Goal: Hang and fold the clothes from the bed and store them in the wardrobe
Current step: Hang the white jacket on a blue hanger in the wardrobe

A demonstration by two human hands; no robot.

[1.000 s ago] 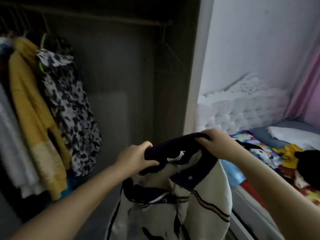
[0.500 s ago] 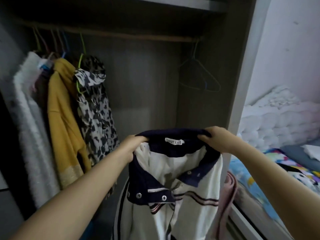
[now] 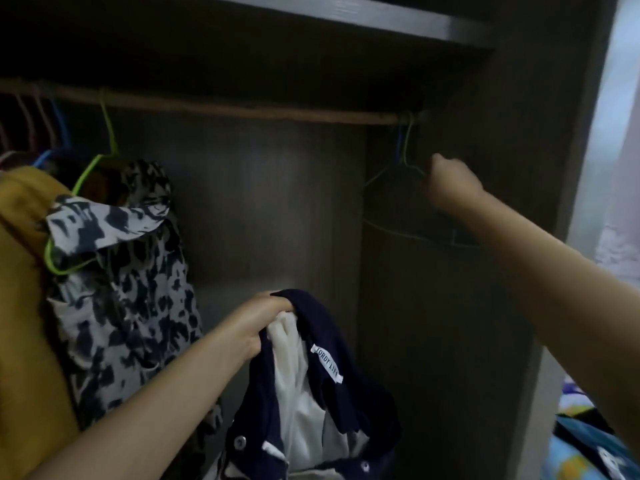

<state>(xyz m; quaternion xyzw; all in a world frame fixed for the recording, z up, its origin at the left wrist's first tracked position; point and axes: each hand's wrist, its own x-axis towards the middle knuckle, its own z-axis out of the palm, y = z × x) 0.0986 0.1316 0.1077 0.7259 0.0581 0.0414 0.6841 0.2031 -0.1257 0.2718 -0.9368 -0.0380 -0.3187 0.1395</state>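
Observation:
A white jacket with a navy collar [image 3: 308, 386] hangs in front of the open wardrobe, low in the middle. My left hand [image 3: 258, 323] grips it by the collar. My right hand [image 3: 448, 183] is raised to the wardrobe's right end, fingers curled round the shoulder of an empty green wire hanger [image 3: 405, 161]. That hanger hangs from the wooden rail [image 3: 242, 107], with a blue empty hanger [image 3: 452, 237] right behind it.
On the rail's left hang a black-and-white patterned garment [image 3: 121, 265] on a green hanger and a mustard yellow garment [image 3: 20, 289]. A shelf [image 3: 346, 19] runs above the rail. The bed's colourful cover [image 3: 585, 445] shows at the lower right.
My right hand let go of the jacket collar and rose to the empty hanger on the right. The jacket now hangs from my left hand alone, and my view tilted up.

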